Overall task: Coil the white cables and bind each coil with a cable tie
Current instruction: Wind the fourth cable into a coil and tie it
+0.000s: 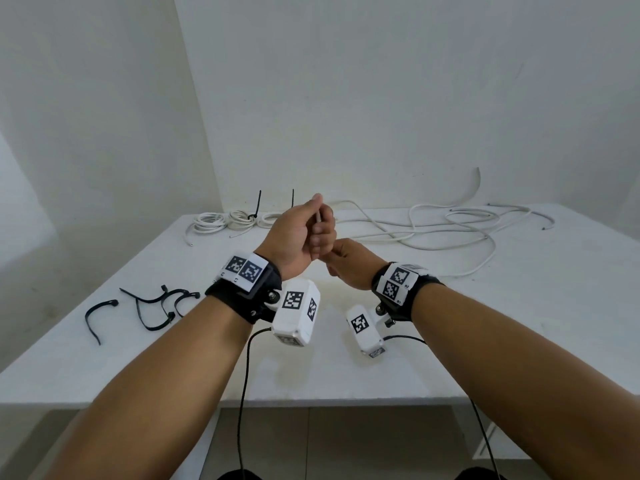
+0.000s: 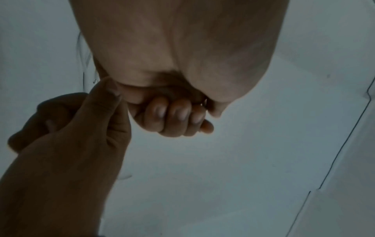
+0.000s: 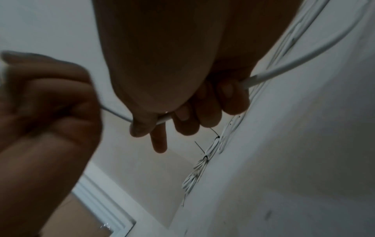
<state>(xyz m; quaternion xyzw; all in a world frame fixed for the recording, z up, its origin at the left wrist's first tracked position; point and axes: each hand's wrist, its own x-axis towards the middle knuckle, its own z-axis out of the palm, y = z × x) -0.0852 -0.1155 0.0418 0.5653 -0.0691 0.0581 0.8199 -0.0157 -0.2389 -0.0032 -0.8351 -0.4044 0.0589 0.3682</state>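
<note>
My left hand (image 1: 313, 230) is raised in a fist above the white table (image 1: 346, 372) and grips a short stretch of white cable (image 1: 318, 216). Just below it, my right hand (image 1: 341, 263) touches the left fist. In the right wrist view the right hand (image 3: 182, 117) has its fingers curled round the white cable (image 3: 294, 61), which runs on to the left hand (image 3: 50, 102). The left wrist view shows the left fist (image 2: 174, 118) with the right hand (image 2: 85, 125) against it. The rest of the loose cables (image 1: 450, 237) sprawl over the far right of the table.
Three small white coils (image 1: 241, 219) lie at the back left; two have black ties standing up. Several loose black cable ties (image 1: 152, 308) lie on the table's left side. White walls stand close behind. The table's front edge is near my forearms.
</note>
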